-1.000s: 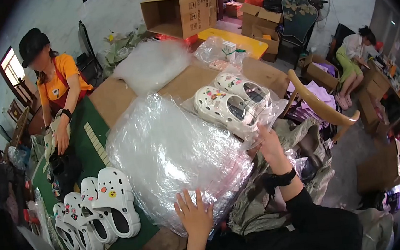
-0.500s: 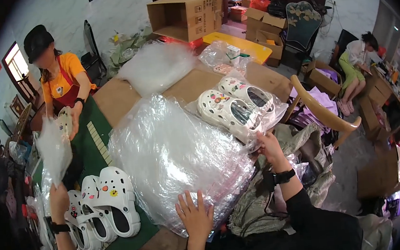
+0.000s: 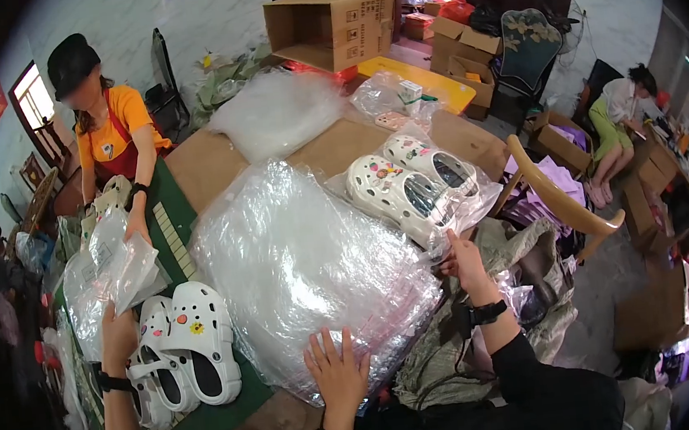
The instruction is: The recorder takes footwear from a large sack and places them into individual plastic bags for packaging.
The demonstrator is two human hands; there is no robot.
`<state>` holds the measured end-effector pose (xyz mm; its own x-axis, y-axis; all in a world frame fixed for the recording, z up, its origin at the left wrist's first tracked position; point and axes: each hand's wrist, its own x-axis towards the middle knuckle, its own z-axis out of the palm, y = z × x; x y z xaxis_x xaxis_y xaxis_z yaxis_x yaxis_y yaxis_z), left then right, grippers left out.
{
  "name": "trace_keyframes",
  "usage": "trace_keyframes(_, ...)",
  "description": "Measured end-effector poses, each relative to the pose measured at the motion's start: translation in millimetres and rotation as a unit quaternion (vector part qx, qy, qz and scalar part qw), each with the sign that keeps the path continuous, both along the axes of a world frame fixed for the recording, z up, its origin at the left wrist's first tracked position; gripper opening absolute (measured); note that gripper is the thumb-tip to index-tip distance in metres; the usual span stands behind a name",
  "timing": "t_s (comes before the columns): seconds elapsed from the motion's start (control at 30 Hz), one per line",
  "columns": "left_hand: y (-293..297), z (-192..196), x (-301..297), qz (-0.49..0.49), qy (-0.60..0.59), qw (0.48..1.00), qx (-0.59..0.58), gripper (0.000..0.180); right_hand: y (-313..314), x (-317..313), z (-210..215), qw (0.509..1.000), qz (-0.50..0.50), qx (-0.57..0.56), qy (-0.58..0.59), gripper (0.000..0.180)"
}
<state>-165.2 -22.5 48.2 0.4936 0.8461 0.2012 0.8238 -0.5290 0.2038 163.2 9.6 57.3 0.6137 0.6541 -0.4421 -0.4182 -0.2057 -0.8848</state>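
Note:
My left hand [image 3: 340,373] lies flat, fingers spread, on a wide stack of clear plastic bags [image 3: 299,261]. My right hand [image 3: 470,269] has its fingers curled at the near corner of a clear plastic bag [image 3: 483,193]. Inside that bag is a pair of cream clogs [image 3: 387,184] with colourful charms, resting at the right side of the stack. At the left, another person's hand [image 3: 117,332] grips a loose clear bag [image 3: 97,276]. White clogs with charms [image 3: 204,336] stand beside that hand, soles down.
Across the table a person in an orange shirt [image 3: 134,111] handles a cream clog [image 3: 114,194]. More clear bags [image 3: 273,114] and an open cardboard box [image 3: 327,30] lie farther back. A curved wooden chair back [image 3: 561,186] and a grey-green woven sack [image 3: 434,368] border my right side.
The loose bag at the left, earlier bunched and raised, now spreads lower over the white clogs. The orange-shirted person's hands have moved apart. My own hands have hardly moved.

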Motion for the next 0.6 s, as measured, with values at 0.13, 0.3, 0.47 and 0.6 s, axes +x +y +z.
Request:
trace_keyframes(0.13, 0.7, -1.1, 0.2, 0.002, -0.006, 1.0, 0.01, 0.064, -5.8, -0.7, -0.6, 0.993, 0.115, -0.016, -0.012, 0.041)
trace_keyframes(0.3, -0.2, -0.6, 0.0, 0.004, 0.001, 1.0, 0.002, 0.065, -6.0, -1.9, -4.3, 0.98, 0.165, 0.038, 0.105, 0.033)
trace_keyframes(0.47, -1.7, -6.2, -0.9, 0.006, 0.005, 1.0, 0.018, 0.066, 1.8, -7.8, 1.2, 0.988, 0.105, 0.068, 0.089, 0.029)
trace_keyframes(0.6, -0.8, -3.9, 1.0, 0.004, 0.007, 1.0, 0.025, 0.065, -0.9, -1.7, 0.1, 0.985, 0.15, 0.044, 0.066, 0.028)
